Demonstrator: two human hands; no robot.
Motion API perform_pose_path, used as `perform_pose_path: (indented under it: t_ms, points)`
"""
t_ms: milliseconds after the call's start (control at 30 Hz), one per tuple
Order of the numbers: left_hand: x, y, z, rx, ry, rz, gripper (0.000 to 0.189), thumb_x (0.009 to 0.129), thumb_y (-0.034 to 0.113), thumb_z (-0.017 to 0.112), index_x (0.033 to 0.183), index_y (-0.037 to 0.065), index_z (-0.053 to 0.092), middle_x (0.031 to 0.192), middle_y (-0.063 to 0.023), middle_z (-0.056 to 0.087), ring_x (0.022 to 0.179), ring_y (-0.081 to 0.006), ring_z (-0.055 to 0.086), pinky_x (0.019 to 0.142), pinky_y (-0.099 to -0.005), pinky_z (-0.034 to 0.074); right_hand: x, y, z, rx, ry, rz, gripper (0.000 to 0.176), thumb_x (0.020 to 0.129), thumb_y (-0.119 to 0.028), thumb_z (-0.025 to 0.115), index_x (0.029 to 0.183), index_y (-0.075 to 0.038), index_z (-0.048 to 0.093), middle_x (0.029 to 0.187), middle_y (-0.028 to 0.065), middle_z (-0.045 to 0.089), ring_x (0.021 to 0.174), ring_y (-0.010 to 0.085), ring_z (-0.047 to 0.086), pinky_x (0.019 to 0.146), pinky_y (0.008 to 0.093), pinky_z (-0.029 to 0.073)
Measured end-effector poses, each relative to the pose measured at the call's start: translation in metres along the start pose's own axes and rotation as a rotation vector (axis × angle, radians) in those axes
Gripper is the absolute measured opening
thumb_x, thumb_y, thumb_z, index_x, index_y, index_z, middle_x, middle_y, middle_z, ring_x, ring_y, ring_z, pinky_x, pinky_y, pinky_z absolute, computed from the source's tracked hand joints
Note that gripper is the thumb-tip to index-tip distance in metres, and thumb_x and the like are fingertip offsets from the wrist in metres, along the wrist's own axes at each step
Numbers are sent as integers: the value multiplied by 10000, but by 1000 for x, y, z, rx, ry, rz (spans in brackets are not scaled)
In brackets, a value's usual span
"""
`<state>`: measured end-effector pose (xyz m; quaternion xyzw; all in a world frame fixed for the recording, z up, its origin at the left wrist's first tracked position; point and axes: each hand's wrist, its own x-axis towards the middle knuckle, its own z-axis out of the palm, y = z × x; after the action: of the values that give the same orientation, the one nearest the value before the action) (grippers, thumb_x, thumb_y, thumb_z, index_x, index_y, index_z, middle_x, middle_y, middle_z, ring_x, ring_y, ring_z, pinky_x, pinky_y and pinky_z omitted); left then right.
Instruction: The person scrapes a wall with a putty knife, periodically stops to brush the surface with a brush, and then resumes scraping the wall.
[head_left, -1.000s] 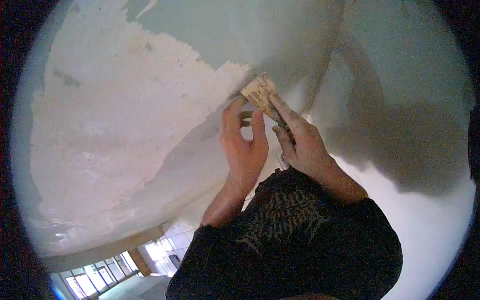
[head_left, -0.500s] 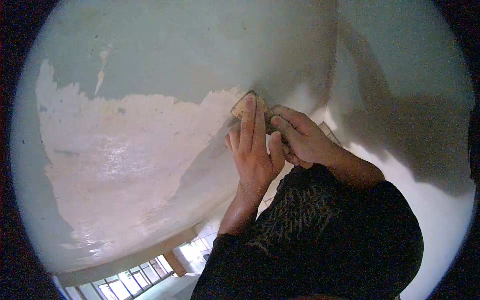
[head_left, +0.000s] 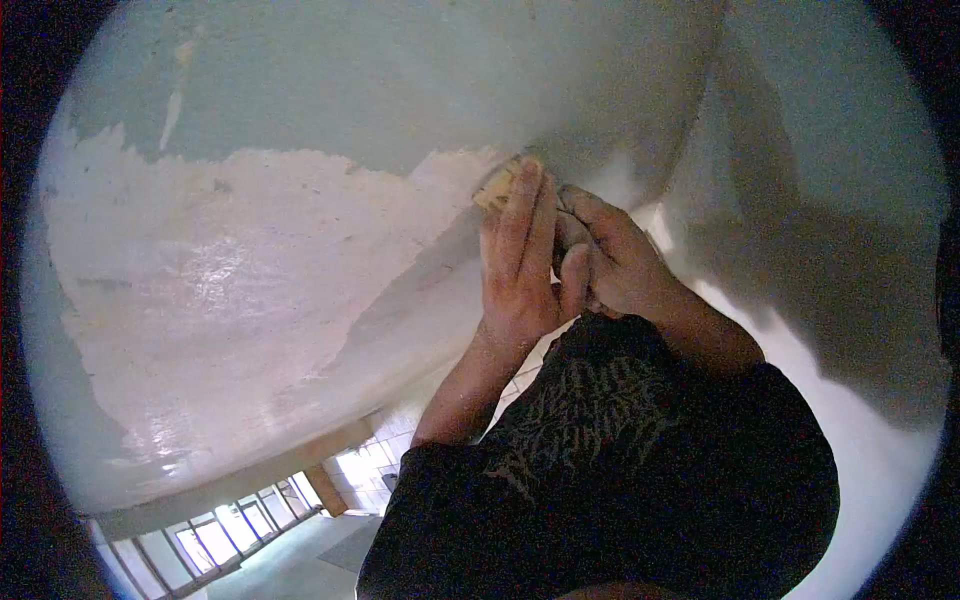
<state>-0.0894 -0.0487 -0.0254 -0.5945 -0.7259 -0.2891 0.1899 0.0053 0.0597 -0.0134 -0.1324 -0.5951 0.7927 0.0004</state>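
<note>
In the head view, a putty knife [head_left: 494, 190] with a yellowish, crusted blade lies against the grey-green wall [head_left: 380, 80], at the right tip of a pale plaster patch [head_left: 200, 300]. My left hand [head_left: 520, 260] presses stretched fingers along the blade, its thumb pointing toward the other hand. Close beside it, my right hand [head_left: 620, 250] is closed around the handle side of the tool. Most of the handle is hidden by the fingers. Both hands look dusty.
A corner [head_left: 690, 140] runs down to the right of the hands, with a shadowed wall [head_left: 800, 240] beyond it. Barred windows [head_left: 225, 535] and a tiled surface [head_left: 375, 465] show at the lower left. A thin pale streak [head_left: 175, 110] marks the wall at the upper left.
The view has shifted, so the patch and windows sit higher and further left. Both hands and the putty knife appear slightly higher and further right, still at the patch's right tip.
</note>
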Motion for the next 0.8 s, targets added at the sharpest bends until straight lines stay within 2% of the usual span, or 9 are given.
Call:
perform_pose_path:
  t_ms: [67, 167, 200, 267, 367, 467, 500, 567, 800]
  points:
    - [-2, -3, 9, -43, 56, 44, 500, 826, 203, 500, 1208, -116, 451, 1331, -261, 369, 1155, -373, 449, 869, -404, 397, 11, 25, -2, -186, 165, -355, 283, 903, -117, 398, 1167, -28, 445, 938, 200, 610, 893, 348, 605, 802, 390, 472]
    - [7, 1, 8, -49, 89, 38, 492, 831, 201, 489, 1202, -121, 454, 1323, -266, 377, 1139, -384, 458, 883, -424, 393, 20, 27, -9, -326, 186, -515, 294, 903, -136, 397, 1178, -42, 443, 926, 194, 619, 849, 350, 621, 749, 382, 492]
    - [3, 4, 8, -53, 84, 18, 492, 831, 201, 489, 1202, -121, 454, 1323, -266, 377, 1139, -384, 458, 883, -424, 393, 15, 26, -7, -326, 178, -497, 294, 903, -136, 397, 1178, -42, 443, 926, 194, 619, 849, 350, 621, 749, 382, 492]
    - [6, 4, 4, -58, 82, 45, 487, 834, 196, 482, 1201, -123, 454, 1323, -270, 376, 1119, -394, 470, 878, -439, 396, 6, 8, -3, -253, 166, -236, 297, 902, -151, 400, 1176, -49, 448, 919, 198, 622, 851, 362, 622, 736, 391, 495]
    - [2, -1, 9, -44, 70, 16, 480, 837, 196, 476, 1195, -124, 460, 1317, -276, 378, 1105, -403, 476, 878, -445, 396, 23, 29, -3, -316, 247, -481, 290, 904, -157, 401, 1165, -44, 454, 915, 200, 622, 858, 363, 619, 728, 404, 493]
    - [5, -2, 8, -44, 80, 66, 469, 834, 184, 474, 1189, -122, 464, 1313, -279, 380, 1099, -405, 478, 876, -451, 396, 11, 14, -5, -227, 134, -248, 297, 906, -158, 398, 1179, -51, 443, 912, 199, 624, 846, 364, 618, 715, 412, 495]
    - [2, -1, 5, -44, 84, 69, 469, 834, 184, 474, 1189, -122, 464, 1313, -279, 380, 1099, -405, 478, 876, -451, 396, 12, 19, -2, -230, 136, -253, 297, 906, -158, 398, 1179, -51, 443, 912, 199, 624, 846, 364, 618, 715, 412, 495]
    - [-3, 0, -1, -55, 39, 1, 462, 832, 175, 472, 1188, -120, 463, 1309, -280, 382, 1103, -404, 474, 891, -460, 388, 20, 34, 3, -388, 240, -524, 311, 903, -158, 402, 1196, -58, 433, 892, 191, 626, 827, 371, 618, 703, 411, 495]
    - [2, -8, -7, -80, 72, 39, 456, 830, 174, 481, 1178, -119, 472, 1309, -276, 385, 1108, -406, 470, 895, -463, 387, 23, 17, 12, -367, 278, -417, 318, 904, -183, 403, 1198, -66, 436, 840, 192, 623, 752, 385, 614, 647, 416, 490]
